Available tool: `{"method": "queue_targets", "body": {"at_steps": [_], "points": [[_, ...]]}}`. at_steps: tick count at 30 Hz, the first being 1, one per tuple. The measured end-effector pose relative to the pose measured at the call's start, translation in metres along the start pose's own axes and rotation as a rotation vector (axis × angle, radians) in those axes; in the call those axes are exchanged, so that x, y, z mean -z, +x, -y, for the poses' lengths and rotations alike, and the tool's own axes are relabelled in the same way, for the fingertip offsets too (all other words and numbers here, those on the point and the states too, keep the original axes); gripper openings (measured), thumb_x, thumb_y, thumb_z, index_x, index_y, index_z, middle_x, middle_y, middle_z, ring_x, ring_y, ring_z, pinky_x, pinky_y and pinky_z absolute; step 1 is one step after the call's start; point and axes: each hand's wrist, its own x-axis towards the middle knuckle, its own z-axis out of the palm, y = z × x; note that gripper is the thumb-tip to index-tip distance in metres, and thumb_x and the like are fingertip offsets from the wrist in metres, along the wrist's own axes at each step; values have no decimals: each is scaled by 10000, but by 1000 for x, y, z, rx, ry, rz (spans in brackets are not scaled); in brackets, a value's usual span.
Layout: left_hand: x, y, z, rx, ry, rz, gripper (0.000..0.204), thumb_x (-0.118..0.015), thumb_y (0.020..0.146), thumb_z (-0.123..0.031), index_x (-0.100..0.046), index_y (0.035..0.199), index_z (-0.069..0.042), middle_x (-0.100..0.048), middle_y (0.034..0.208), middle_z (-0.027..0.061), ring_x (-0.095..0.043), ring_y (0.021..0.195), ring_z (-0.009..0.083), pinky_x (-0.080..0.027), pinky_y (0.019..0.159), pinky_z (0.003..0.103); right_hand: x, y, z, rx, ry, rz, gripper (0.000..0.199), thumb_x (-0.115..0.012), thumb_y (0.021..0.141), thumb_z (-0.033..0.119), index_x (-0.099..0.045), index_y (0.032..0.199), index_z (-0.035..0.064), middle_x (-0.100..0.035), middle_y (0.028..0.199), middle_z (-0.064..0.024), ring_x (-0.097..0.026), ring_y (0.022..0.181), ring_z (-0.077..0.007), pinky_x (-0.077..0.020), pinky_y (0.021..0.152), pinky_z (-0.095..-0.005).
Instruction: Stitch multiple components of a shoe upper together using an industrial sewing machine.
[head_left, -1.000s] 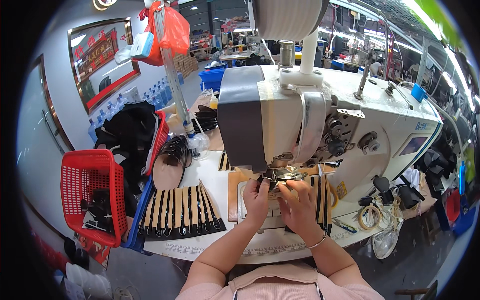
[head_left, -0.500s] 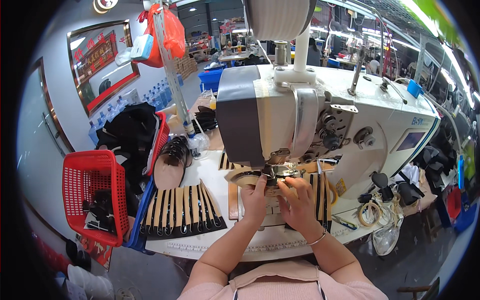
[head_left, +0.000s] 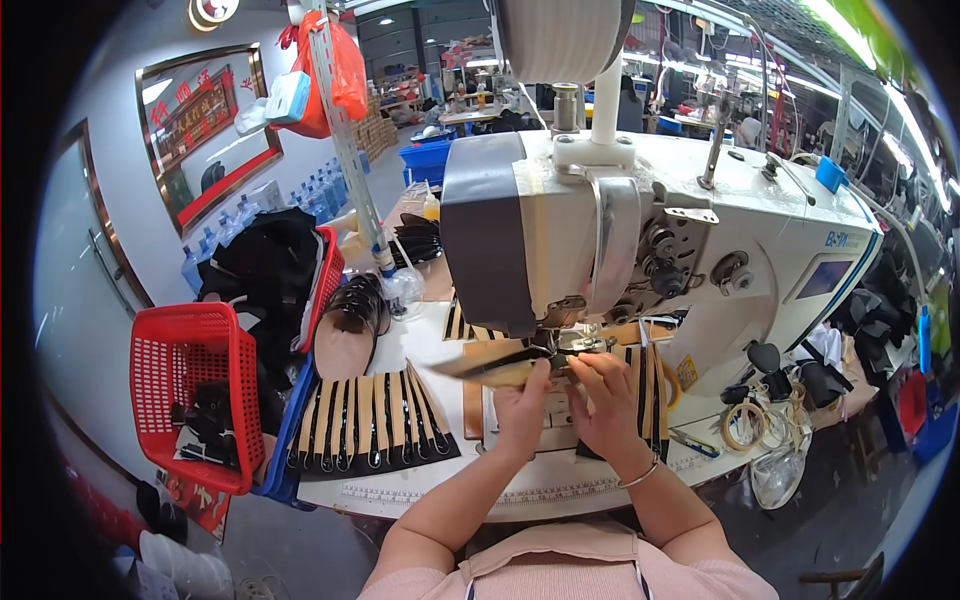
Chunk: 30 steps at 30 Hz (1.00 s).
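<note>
A tan and black shoe-upper piece (head_left: 490, 365) lies at the needle area of a white sewing machine (head_left: 700, 260), its free end sticking out to the left and smeared by motion. My left hand (head_left: 522, 405) pinches its near edge between thumb and fingers, just left of the presser foot (head_left: 590, 344). My right hand (head_left: 605, 400), with a bracelet at the wrist, has thumb and fingertips pressed together on the piece's right end, beside the foot. The machine head partly hides the far side of the piece.
Tan strips with glossy black edging (head_left: 370, 420) fan out on the table at left, near stacked shoe pieces (head_left: 350, 325). A red basket (head_left: 195, 390) stands further left. More strips (head_left: 648, 400) lie right of my hands, with tape rolls (head_left: 742, 427) beyond.
The piece has turned, and its free end now extends further left and lower. My left hand has shifted slightly right, closer to the right one. My right hand stays near the foot.
</note>
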Motion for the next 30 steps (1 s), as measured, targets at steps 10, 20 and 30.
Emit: {"method": "queue_targets", "body": {"at_steps": [10, 20, 30], "points": [[26, -30, -23, -41, 289, 496, 193, -494, 863, -105, -523, 706, 3, -511, 631, 18, -478, 563, 93, -396, 523, 221, 0, -6, -1, 14, -24, -23, 355, -639, 658, 14, -579, 999, 90, -488, 1000, -93, -517, 881, -267, -450, 727, -334], [32, 68, -59, 487, 140, 612, 166, -585, 798, -98, -589, 926, 8, -599, 851, 33, -558, 777, 108, -435, 742, 241, -16, -2, 18, -408, 524, 213, 136, -593, 793, 116, -598, 824, -16, -571, 678, -129, -559, 599, -235, -436, 560, -283], [26, 54, -46, 407, 74, 492, 180, -586, 791, -110, -588, 930, 4, -612, 824, 57, -578, 707, 101, -465, 641, 219, -31, -18, 16, -526, 682, 257, 193, -591, 819, 161, -590, 846, -30, -559, 644, -89, -527, 560, -111, -417, 513, -238]]}}
